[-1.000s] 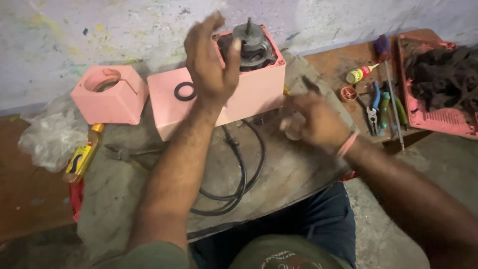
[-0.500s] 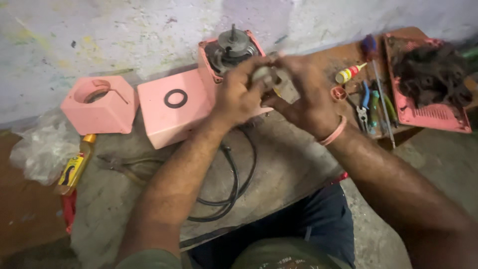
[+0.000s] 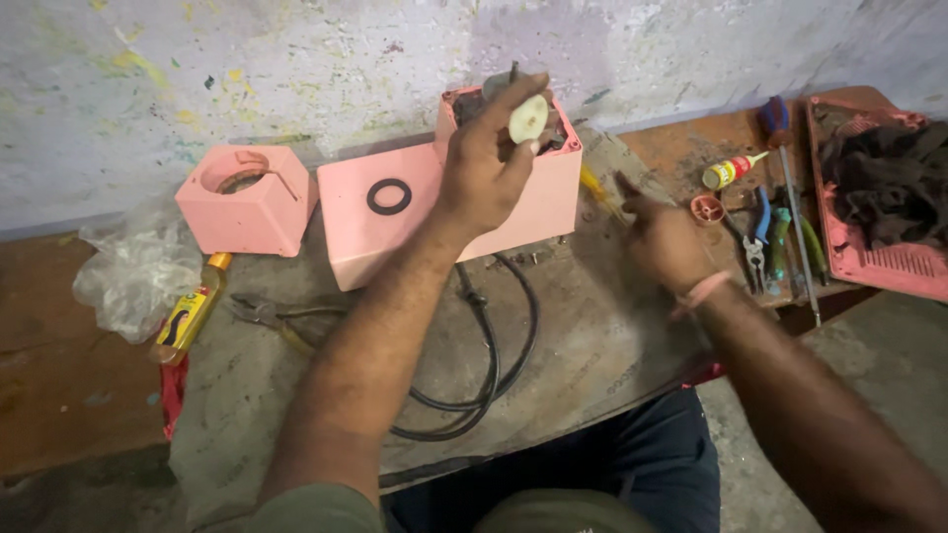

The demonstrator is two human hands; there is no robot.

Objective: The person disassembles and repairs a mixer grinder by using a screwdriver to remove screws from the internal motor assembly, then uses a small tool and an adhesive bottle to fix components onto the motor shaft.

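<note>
On the table (image 3: 592,336), the pink housing (image 3: 494,212) is sitting open by the wall. The left hand (image 3: 489,163) is holding a small pale round part (image 3: 528,118) over it, fingers closed around it. The right hand (image 3: 662,242), fingers loosely curled and empty, is reaching toward the tools (image 3: 775,232). Refitting seems underway; seating the part probably calls for careful alignment.

A rubber ring (image 3: 389,195) lies on the box (image 3: 365,237), pliers (image 3: 272,316) before it, tools (image 3: 775,232) right.

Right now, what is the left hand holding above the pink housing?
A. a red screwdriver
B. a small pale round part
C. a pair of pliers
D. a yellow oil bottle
B: the left hand pinches a small pale round part in its fingers, over the pink housing; the yellow bottle lies far to the left.
</note>
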